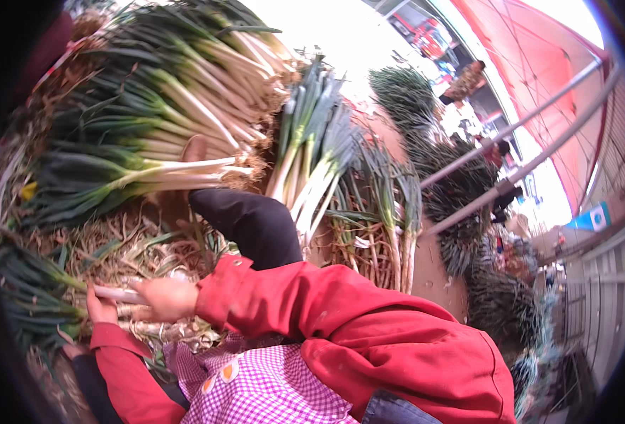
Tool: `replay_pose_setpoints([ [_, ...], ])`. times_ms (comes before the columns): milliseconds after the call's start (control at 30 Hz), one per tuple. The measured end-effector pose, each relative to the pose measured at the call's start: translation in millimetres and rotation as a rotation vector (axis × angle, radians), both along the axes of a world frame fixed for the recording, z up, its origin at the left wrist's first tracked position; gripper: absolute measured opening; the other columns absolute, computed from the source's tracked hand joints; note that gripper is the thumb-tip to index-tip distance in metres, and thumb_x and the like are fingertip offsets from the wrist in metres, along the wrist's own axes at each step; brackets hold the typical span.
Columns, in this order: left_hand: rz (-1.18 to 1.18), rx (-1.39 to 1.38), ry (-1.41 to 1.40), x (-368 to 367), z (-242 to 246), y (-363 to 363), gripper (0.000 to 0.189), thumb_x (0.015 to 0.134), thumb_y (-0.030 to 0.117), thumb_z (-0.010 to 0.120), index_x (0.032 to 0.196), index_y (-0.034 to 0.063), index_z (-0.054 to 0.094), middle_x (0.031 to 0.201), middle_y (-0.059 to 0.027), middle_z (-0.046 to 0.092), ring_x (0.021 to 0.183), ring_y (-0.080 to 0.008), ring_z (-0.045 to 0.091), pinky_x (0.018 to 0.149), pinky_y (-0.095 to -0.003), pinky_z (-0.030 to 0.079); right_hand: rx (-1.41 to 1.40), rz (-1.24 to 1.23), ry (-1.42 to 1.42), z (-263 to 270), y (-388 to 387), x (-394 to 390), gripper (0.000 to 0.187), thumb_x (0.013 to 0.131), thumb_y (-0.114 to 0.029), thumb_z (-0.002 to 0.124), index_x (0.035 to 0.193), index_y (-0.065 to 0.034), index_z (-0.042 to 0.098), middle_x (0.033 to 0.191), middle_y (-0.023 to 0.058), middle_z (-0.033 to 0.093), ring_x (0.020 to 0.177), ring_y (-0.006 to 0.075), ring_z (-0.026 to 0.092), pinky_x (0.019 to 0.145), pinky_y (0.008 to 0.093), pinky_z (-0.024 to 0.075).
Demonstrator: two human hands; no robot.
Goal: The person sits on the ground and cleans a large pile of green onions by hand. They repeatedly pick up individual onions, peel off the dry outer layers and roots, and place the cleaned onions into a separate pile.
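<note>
A long green onion lies across both my hands at the lower left, its white shaft between them and its green leaves to the left. My left hand is closed around it where the shaft turns green. Farther along the white part, my right hand grips it, slightly blurred; its fingers hide the root end. Beneath my hands are more green onions with dark leaves. Dry husks and peeled leaves cover the ground just beyond.
A large heap of green onions lies beyond my dark-trousered leg. Upright onion bundles stand to its right, with thinner onions beside them. Metal poles slant across the right, before more heaps and people.
</note>
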State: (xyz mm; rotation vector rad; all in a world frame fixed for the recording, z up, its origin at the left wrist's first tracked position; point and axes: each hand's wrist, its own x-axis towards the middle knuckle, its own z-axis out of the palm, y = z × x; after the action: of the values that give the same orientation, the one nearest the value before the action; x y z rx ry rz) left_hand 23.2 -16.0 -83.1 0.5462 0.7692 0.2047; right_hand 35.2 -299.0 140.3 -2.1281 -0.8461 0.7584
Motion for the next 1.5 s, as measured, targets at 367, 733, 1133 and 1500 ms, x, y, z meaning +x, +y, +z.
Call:
replay_pose_setpoints([
  [367,-0.761,0.655,0.004,39,89,-98,0.042,0.096,0.035,0.057,0.131,0.0111,0.052,0.13,-0.0015,0.055,0.118,-0.0159,0.05,0.092,-0.0336,0.043,-0.203,-0.237,-0.831,-17,-159,165,0.025,0.089,-0.024,0.052,0.105,-0.0084,0.062,0.091,0.018,0.066,0.076,0.0372,0.067,0.069,0.0482,0.0533],
  [733,-1.573,1.458,0.157,-104,38,-221,0.061,0.085,0.043,0.059,0.136,0.0099,0.049,0.145,-0.0219,0.039,0.132,-0.0464,0.035,0.105,-0.052,0.036,-0.307,-0.063,-0.724,-99,-71,206,0.031,0.083,-0.022,0.061,0.11,-0.0084,0.064,0.103,0.0198,0.064,0.099,0.0369,0.062,0.085,0.0457,0.0488],
  [1133,-1.506,1.13,-0.261,-113,-5,-189,0.053,0.085,0.047,0.057,0.116,0.0039,0.065,0.109,-0.0223,0.066,0.103,-0.034,0.063,0.1,-0.0459,0.042,-0.676,0.364,-0.373,-238,106,45,0.049,0.084,-0.031,0.06,0.122,-0.0028,0.05,0.107,0.0201,0.064,0.098,0.0355,0.065,0.085,0.0442,0.0524],
  [1500,0.246,0.056,-0.087,-42,43,-14,0.039,0.093,0.046,0.058,0.099,0.0071,0.057,0.084,-0.003,0.063,0.082,-0.0173,0.063,0.079,-0.0367,0.053,-0.155,0.295,0.044,-8,-1,34,0.022,0.081,-0.02,0.061,0.091,-0.0013,0.056,0.071,0.022,0.061,0.071,0.0385,0.064,0.066,0.0452,0.0479],
])
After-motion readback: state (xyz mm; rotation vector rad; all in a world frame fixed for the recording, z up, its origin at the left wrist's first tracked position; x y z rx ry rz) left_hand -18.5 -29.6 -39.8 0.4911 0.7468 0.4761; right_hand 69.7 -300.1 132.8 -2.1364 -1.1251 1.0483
